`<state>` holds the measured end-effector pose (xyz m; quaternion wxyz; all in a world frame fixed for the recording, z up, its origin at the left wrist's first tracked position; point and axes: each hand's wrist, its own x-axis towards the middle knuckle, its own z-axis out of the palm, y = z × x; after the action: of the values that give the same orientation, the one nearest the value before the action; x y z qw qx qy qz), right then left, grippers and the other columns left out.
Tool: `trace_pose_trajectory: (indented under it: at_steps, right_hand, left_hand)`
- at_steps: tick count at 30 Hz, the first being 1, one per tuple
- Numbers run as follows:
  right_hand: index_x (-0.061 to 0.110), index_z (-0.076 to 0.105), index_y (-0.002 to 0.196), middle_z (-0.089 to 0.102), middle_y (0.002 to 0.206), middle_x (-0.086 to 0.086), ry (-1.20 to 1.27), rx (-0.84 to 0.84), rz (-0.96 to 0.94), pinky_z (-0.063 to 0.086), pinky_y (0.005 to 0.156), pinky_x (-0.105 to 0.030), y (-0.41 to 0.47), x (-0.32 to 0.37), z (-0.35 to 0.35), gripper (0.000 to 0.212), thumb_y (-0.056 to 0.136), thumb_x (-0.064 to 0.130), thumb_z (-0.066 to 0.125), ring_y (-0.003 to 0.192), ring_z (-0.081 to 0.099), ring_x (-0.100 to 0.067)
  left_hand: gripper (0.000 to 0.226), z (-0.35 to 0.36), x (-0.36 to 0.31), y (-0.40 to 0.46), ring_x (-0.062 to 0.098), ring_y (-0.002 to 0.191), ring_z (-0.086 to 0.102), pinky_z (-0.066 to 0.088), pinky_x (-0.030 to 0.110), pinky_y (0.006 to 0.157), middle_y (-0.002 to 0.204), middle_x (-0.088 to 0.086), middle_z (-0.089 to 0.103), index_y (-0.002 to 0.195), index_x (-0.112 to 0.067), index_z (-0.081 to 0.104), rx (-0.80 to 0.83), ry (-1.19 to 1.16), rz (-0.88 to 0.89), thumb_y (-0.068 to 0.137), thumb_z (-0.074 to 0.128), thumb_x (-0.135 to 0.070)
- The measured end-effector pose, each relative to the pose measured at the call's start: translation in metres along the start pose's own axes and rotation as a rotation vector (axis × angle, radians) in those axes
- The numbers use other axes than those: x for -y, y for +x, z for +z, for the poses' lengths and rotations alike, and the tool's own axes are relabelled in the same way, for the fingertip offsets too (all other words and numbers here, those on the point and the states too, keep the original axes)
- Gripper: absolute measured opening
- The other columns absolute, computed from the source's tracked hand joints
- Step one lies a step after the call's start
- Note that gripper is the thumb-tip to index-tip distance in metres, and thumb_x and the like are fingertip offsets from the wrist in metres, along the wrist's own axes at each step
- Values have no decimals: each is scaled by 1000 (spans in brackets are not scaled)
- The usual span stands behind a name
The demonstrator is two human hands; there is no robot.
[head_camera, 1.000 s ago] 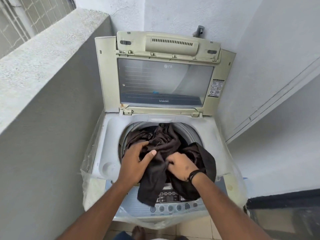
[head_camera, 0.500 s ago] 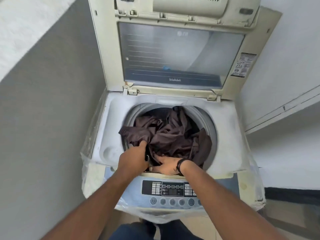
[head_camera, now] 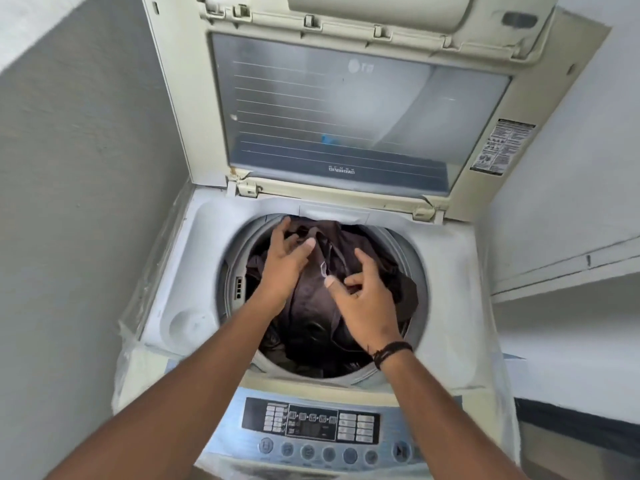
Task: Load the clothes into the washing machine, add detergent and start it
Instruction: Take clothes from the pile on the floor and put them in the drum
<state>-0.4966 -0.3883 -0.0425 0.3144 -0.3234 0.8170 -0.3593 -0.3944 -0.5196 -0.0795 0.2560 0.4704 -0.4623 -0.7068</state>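
The top-loading washing machine (head_camera: 194, 271) stands with its lid (head_camera: 346, 116) raised upright. Dark brown clothes (head_camera: 311, 303) lie bunched inside the round drum (head_camera: 414, 271), heaped to about rim height. My left hand (head_camera: 285, 261) rests on the cloth near the drum's back edge, fingers stretched out and spread. My right hand (head_camera: 363, 299), with a dark band on the wrist, is on the heap's right side, its fingers loosely bent and spread, gripping nothing. Below my forearms is the control panel (head_camera: 311, 424) with its display and a row of round buttons.
A grey wall (head_camera: 86, 202) runs close along the machine's left side. White wall and a ledge (head_camera: 571, 265) are on the right. Clear plastic wrap (head_camera: 138, 341) hangs around the machine's body. A warning sticker (head_camera: 502, 147) is on the lid's right frame.
The clothes, which hung over the front edge and panel, now lie inside the drum. Both hands moved from the front rim toward the drum's back, and the view came closer.
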Motion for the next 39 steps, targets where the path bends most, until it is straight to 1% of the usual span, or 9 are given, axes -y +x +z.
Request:
trace_pose_trajectory:
  at_steps: [3, 7, 14, 21, 24, 27, 29, 33, 39]
  right_hand:
    - [52, 6, 152, 13, 164, -3, -282, 381, -70, 30, 117, -43, 4, -19, 16, 97, 80, 56, 71, 146, 25, -33]
    - [60, -2, 148, -35, 158, 5, -564, 558, 9, 27, 114, -61, 28, -46, 50, 102, 82, 42, 73, 146, 3, -53]
    - [44, -15, 152, -27, 162, -2, -647, 385, -4, 23, 111, -69, 64, -56, 93, 94, 91, 40, 56, 148, -3, -50]
    - [34, -16, 155, -29, 162, -4, -807, 810, 136, 17, 118, -62, 79, -76, 89, 99, 90, 60, 53, 148, -12, -47]
    - [29, 16, 157, 16, 164, -12, -774, 863, -1, 34, 114, -50, 92, -57, 61, 86, 87, 60, 56, 147, 25, -38]
    - [30, 45, 139, 51, 136, -8, -862, 494, -285, 48, 96, -47, 96, -43, 33, 63, 85, 58, 60, 125, 48, -32]
    - [33, 28, 149, 34, 150, -13, -977, 338, -269, 40, 102, -56, 97, -47, 25, 82, 80, 55, 67, 136, 33, -38]
    - [47, -30, 145, -38, 155, -13, -989, 667, 187, 13, 103, -82, 93, -77, 48, 136, 69, 42, 83, 146, -20, -48]
    - [27, -34, 147, -35, 150, -35, -1067, 859, 391, 25, 103, -77, 55, -71, 92, 133, 77, 32, 79, 142, -8, -60]
  left_hand:
    - [71, -11, 32, 13, 14, 145, 33, 31, 28, 114, 156, -2, 34, 158, -26, 21, 89, 426, 103, 98, 60, -23]
    - [79, -37, 71, 7, 25, 154, 11, 31, 47, 118, 168, 9, 5, 160, -31, -1, 184, 1131, 159, 101, 52, -37]
    - [86, -51, 75, -6, 34, 154, 0, 25, 57, 118, 166, 9, -15, 156, -45, -6, 289, 1473, 45, 95, 55, -50]
    - [115, -43, 80, 14, 37, 149, -25, 9, 72, 112, 158, 4, -39, 155, -47, -5, 455, 1670, 3, 73, 73, -66]
    - [115, -38, 91, 22, 39, 147, -28, 4, 76, 111, 157, 4, -40, 154, -47, -11, 492, 1683, -51, 74, 68, -71]
    - [120, -36, 97, 30, 38, 146, -31, 4, 75, 112, 156, 4, -42, 151, -49, -19, 586, 1658, -198, 72, 67, -75]
    - [119, -37, 96, 34, 36, 145, -32, 5, 73, 113, 155, 2, -43, 149, -51, -22, 674, 1604, -306, 71, 63, -80]
    - [81, -43, 86, 41, 34, 151, -20, 13, 69, 115, 163, -3, -27, 153, -54, 1, 638, 1456, -317, 89, 45, -74]
    - [58, -38, 90, 37, 34, 151, 11, 33, 63, 110, 165, 9, 7, 142, -36, 36, 243, 1469, -10, 90, 60, -48]
